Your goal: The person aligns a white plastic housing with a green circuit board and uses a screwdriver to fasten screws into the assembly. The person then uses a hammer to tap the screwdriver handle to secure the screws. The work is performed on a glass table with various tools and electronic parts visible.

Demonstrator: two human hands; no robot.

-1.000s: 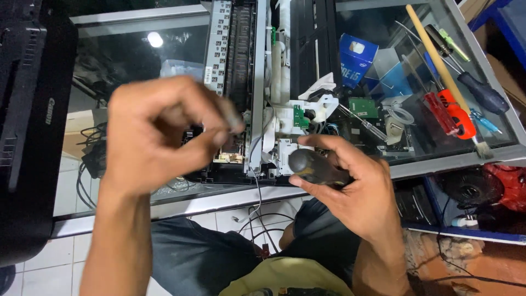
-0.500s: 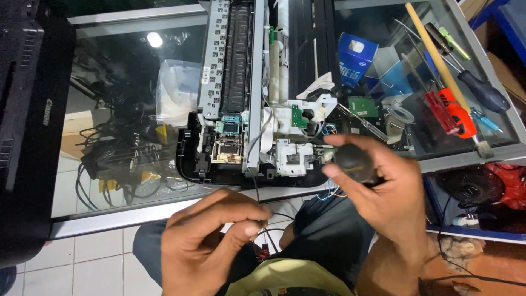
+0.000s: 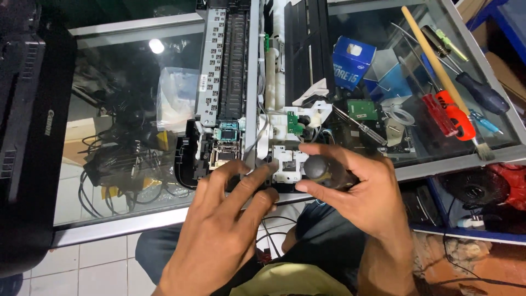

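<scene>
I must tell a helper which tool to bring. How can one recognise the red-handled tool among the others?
On the glass table, look right of the opened printer, at the tool pile. The red-handled tool lies beside a long wooden-handled brush and a dark screwdriver; only it is bright red.

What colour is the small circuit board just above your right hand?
Green circuit board, clearest in the head view.

1. The bare stretch of the glass-topped counter left of the opened grey-and-black printer chassis leaves open room for a hand.
2. A black printer body walls off the far left edge.
3. To the right, a blue cardboard box, a long wooden-handled brush and a red-handled tool crowd the glass.
4. The left hand and right hand fill the near edge in front of the chassis.
</scene>
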